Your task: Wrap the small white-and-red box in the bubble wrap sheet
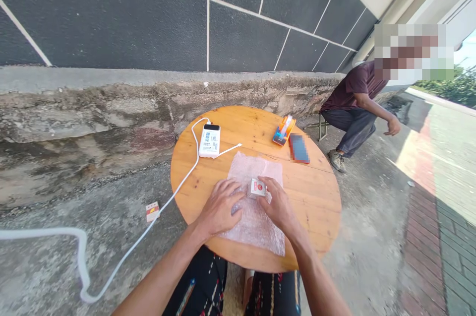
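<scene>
While a small white box [256,188] is held at its right side between the thumb and fingers of the right hand [277,204], parted only by the box itself, the left hand [222,207] is kept open, its fingers loosely spread at the wrap's left edge with nothing grasped. The box is set over a sheet of bubble wrap [256,226], which is laid on the round wooden table [318,202]. Beyond the wrap, a white power bank [210,142] is placed at the left; at the right, an orange tape dispenser [283,131] and a phone [299,149] are seen side by side.
</scene>
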Available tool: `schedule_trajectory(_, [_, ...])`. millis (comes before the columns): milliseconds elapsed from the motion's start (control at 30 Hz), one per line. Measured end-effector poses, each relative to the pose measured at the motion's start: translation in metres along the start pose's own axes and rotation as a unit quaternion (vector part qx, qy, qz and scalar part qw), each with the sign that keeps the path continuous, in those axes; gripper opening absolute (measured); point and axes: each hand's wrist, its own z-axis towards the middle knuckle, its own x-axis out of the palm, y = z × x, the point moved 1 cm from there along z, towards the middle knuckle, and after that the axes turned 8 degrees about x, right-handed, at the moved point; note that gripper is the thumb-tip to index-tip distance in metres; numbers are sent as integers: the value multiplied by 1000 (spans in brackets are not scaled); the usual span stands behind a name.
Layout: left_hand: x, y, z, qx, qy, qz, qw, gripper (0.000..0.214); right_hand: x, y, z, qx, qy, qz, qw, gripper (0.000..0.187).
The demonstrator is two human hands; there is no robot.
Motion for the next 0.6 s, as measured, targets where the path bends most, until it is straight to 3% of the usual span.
schedule_trajectory(600, [0, -1, 0, 5, -16, -6, 1000, 34, 0, 3, 0, -18, -6, -10, 1000, 49])
